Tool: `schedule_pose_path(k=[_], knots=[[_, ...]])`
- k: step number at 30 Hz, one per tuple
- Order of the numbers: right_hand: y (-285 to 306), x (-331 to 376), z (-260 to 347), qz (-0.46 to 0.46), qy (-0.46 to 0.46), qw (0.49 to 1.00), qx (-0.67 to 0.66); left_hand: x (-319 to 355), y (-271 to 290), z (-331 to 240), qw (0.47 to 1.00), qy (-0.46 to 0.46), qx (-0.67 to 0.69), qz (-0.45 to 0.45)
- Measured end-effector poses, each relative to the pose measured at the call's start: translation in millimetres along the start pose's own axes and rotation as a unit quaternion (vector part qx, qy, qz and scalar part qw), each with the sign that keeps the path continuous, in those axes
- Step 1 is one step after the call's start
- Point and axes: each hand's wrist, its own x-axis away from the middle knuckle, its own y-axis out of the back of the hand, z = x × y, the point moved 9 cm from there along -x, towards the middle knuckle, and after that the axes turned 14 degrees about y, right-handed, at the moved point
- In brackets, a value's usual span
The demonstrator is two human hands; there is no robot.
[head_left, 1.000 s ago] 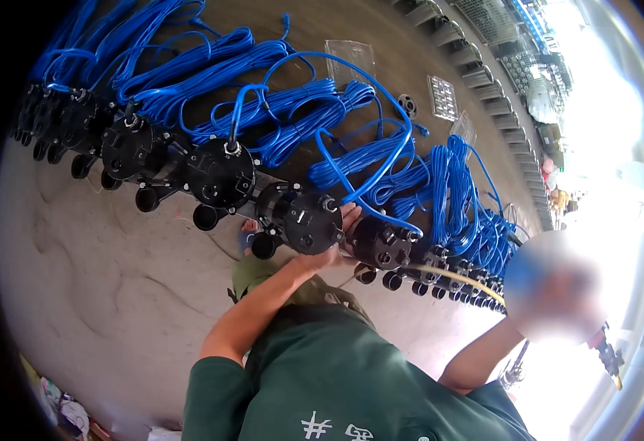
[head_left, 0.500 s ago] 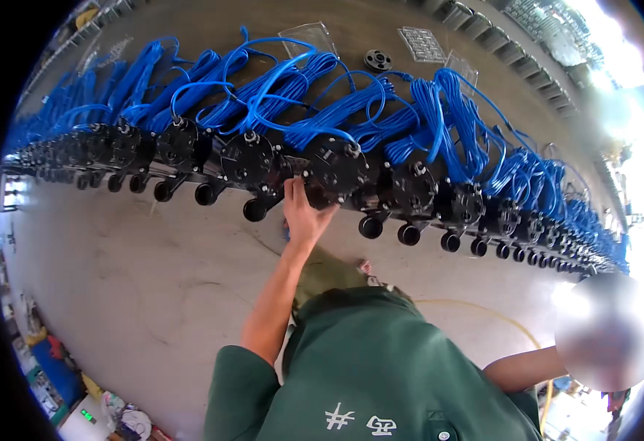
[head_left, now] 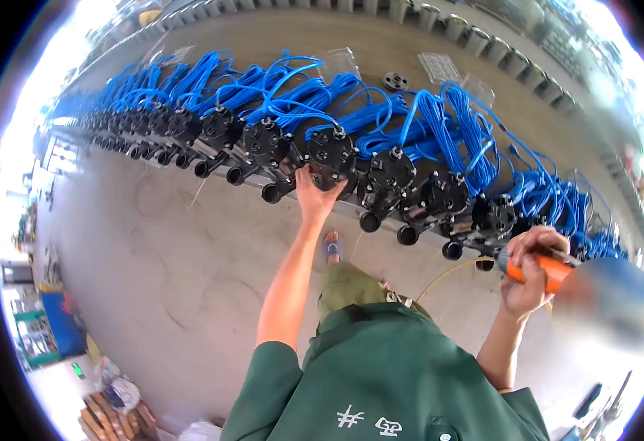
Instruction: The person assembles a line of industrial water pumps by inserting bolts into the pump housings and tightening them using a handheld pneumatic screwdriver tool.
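Long, flat, brown-grey tabletop, running L to R. Near edge: row of blk cylindrical housings w/ round lids, side by side. Just behind: coiled bright-blue cable bundles, some overlapping. Farther back: small blk round disc btwn a clr plastic piece & a clr compartmented plastic tray.

Left grip touching black round unit; right grip around orange tool; blue cables beyond.
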Motion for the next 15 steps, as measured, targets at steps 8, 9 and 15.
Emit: schedule_pose_path(k=[8,9,15], knots=[[-165,3,-34,0.138,-0.02,0.975,-0.17,-4,6,6,0.997,0.063,0.032,0.005],[-192,4,-43,0.156,-0.024,0.969,-0.188,-2,7,11,0.996,0.079,0.041,0.002],[-321,34,-133,0.284,-0.077,0.934,-0.202,9,8,15,0.997,0.022,0.053,-0.044]])
